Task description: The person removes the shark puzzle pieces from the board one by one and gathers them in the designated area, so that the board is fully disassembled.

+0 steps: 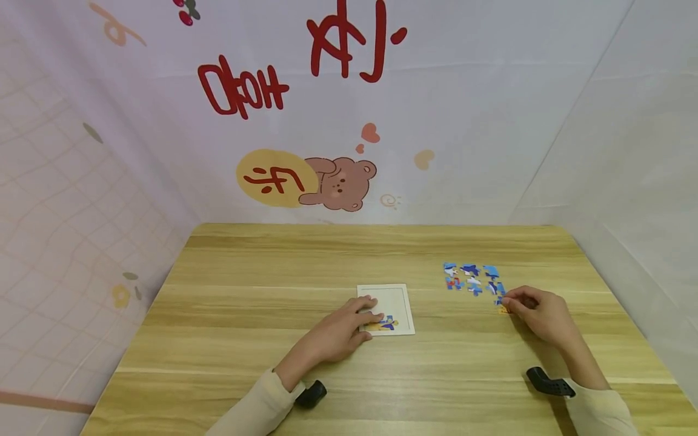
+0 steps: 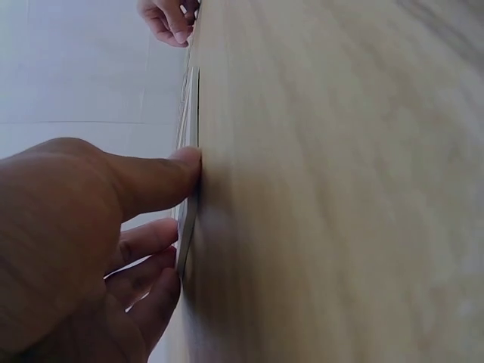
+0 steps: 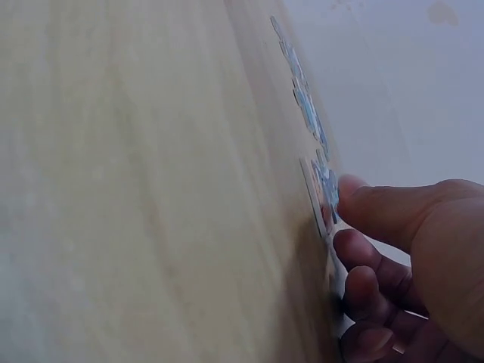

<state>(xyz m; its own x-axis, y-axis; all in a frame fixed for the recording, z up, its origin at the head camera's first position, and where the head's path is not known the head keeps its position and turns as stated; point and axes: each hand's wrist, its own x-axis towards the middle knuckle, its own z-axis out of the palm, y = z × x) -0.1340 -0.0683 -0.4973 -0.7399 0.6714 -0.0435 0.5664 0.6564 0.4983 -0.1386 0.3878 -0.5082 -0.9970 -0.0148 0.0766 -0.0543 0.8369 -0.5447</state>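
In the head view, a white square puzzle tray (image 1: 389, 300) lies flat on the table. Some yellow and blue jigsaw pieces (image 1: 388, 323) sit along its near side. My left hand (image 1: 343, 330) rests on the tray's left part with fingers spread; the thumb (image 2: 181, 170) touches its edge in the left wrist view. Over to the right, my right hand (image 1: 540, 312) pinches a small blue jigsaw piece (image 1: 498, 301) between thumb and forefinger, just above a yellow piece (image 1: 504, 309). In the right wrist view the fingertips partly hide the held piece (image 3: 330, 193).
Several loose blue jigsaw pieces (image 1: 473, 278) lie in rows right of the tray, beyond the right hand. A white printed curtain (image 1: 463, 151) hangs behind the wooden table (image 1: 262, 260) and at both sides. Black wrist mounts (image 1: 312, 395) sit at both cuffs.
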